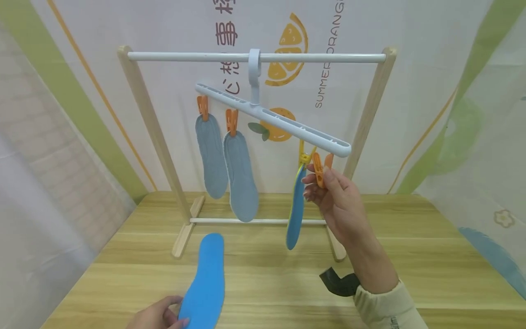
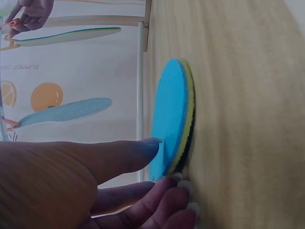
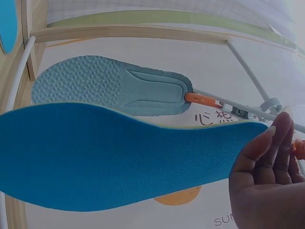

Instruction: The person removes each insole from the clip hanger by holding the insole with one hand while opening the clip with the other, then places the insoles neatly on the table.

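Note:
My left hand (image 1: 158, 315) pinches the edge of a blue insole (image 1: 209, 278), low over the wooden table. In the left wrist view the thumb lies on its blue face (image 2: 169, 105) and the fingers are at its yellow edge. My right hand (image 1: 341, 201) holds an orange clothespin (image 1: 319, 171) between thumb and fingers, just under the right end of a white hanger (image 1: 279, 121). Beside it, a second blue insole (image 1: 297, 210) hangs edge-on from a yellow clothespin (image 1: 305, 158). In the right wrist view the right fingers overlap the top of that insole (image 3: 119, 157).
Two grey-blue insoles (image 1: 211, 155) hang from orange clothespins (image 1: 232, 121) on the left half of the tilted hanger. The hanger hooks over the white bar (image 1: 185, 56) of a wooden rack (image 1: 152, 123). A printed curtain (image 1: 172, 91) hangs behind. A black strap (image 1: 339, 282) sticks out at the right wrist.

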Available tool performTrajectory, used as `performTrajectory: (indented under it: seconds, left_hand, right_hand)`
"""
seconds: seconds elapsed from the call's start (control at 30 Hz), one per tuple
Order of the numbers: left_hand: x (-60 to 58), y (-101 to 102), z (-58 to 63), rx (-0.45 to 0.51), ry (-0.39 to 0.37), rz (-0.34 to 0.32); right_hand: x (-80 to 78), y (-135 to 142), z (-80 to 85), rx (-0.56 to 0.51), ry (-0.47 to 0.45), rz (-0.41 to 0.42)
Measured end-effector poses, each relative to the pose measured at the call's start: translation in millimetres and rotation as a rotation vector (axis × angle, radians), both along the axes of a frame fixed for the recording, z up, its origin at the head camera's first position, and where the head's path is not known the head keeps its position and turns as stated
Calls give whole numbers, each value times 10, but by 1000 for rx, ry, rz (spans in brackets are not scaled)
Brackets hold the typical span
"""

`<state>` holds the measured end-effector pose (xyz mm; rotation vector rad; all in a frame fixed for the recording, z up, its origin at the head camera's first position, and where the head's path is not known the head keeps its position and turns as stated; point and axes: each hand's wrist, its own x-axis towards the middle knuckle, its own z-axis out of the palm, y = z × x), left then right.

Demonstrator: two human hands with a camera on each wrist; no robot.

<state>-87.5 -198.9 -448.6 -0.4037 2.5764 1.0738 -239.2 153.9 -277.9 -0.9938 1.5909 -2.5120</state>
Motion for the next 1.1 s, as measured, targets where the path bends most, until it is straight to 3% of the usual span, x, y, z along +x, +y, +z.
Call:
performTrajectory:
  seconds: [0.17,0.37,0.5,0.6,0.73,0.83,0.97,1.1]
  left_hand:
    - [-50,73,67,-102,18,-28]
    - [-184,239,285,-266,48,-99]
    - [-231,428,437,-320,195,-134]
    - [-262,576,554,-317,309,-189]
    - [-344,772,728,-273,418,-310]
    - [-418,910,849,-247,497,-362]
    - [-551,1079,950,-195,578,-363]
    - [-705,1253,972,-113,610,-335]
  right_hand:
    - [2,11,-1,6,2,-7]
    - [-2,24,-1,0,6,-7]
    - [-4,22,2,-10,11,8]
    - [-2,18,4,-8,16,5]
    - [-5,31,2,-3,17,3]
    - [-16,34,6,7,19,8]
    - [-15,32,13,18,10,-13]
    - [-1,22,-2,30,-1,-21]
